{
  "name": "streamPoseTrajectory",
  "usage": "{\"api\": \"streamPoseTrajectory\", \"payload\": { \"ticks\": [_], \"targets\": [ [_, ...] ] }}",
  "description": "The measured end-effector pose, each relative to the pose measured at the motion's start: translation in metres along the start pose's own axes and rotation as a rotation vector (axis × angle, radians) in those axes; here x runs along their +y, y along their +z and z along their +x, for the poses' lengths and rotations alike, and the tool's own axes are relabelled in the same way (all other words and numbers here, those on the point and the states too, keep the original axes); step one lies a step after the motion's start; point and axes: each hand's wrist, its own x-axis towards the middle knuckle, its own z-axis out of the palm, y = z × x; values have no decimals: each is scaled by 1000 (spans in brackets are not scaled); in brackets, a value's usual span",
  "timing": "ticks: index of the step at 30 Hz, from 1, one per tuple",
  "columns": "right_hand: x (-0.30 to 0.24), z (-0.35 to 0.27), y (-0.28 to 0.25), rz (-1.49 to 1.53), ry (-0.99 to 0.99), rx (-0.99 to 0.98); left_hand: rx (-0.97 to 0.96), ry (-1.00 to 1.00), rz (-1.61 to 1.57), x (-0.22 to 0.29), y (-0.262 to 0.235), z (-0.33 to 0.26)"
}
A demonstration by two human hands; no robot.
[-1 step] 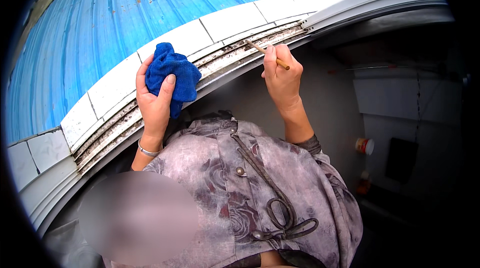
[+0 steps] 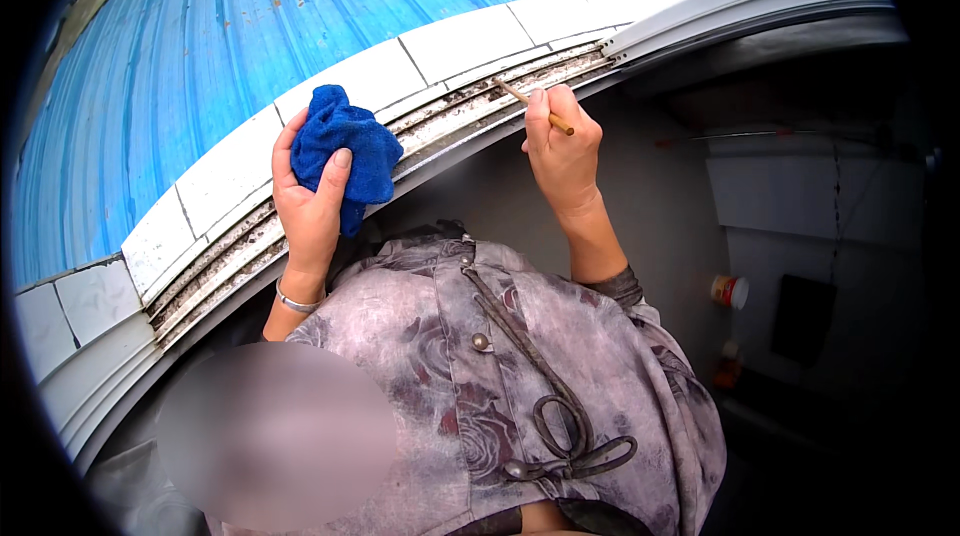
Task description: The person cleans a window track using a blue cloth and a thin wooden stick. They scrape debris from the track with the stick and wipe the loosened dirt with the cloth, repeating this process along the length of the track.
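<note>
A crumpled blue cloth (image 2: 345, 151) is gripped in my left hand (image 2: 308, 221), thumb across its front, over the dirty window track (image 2: 455, 116). My right hand (image 2: 563, 151) pinches a thin wooden stick (image 2: 515, 94), which looks like a chopstick. The stick's far tip meets the track, where dark grime lies in the grooves. Part of the track is hidden behind the cloth and my left hand.
White tiles (image 2: 465, 41) form the ledge beyond the track, with a blue corrugated metal roof (image 2: 250, 26) past them. A white window frame (image 2: 760, 1) runs at the upper right. A small white-and-orange tub (image 2: 730, 292) is in the dark room at right.
My right hand and the stick have shifted very slightly to the left. The left hand and the cloth have stayed in place.
</note>
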Motion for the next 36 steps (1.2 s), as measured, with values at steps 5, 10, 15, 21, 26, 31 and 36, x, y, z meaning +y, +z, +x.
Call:
{"api": "streamPoseTrajectory", "payload": {
  "ticks": [5,10,15,21,26,31,36],
  "targets": [
    [-15,5,1,34,36,-3,-16,33,21,0,-1,1],
    [-12,19,0,8,89,-74,-13,-8,-4,3,1,1],
    [-6,49,-10,-154,44,-100,-12,37,14,4,-2,-3],
    [-35,36,10,-41,-17,-196,26,43,-10,4,-8,-2],
    [-28,41,7,-142,-64,-159,52,43,5,9,-15,-2],
    [-47,25,-4,107,85,-121,75,72,30,7,-18,-2],
    [-7,30,-22,-93,160,-103,66,41,34,10,-16,-2]
  ]
}}
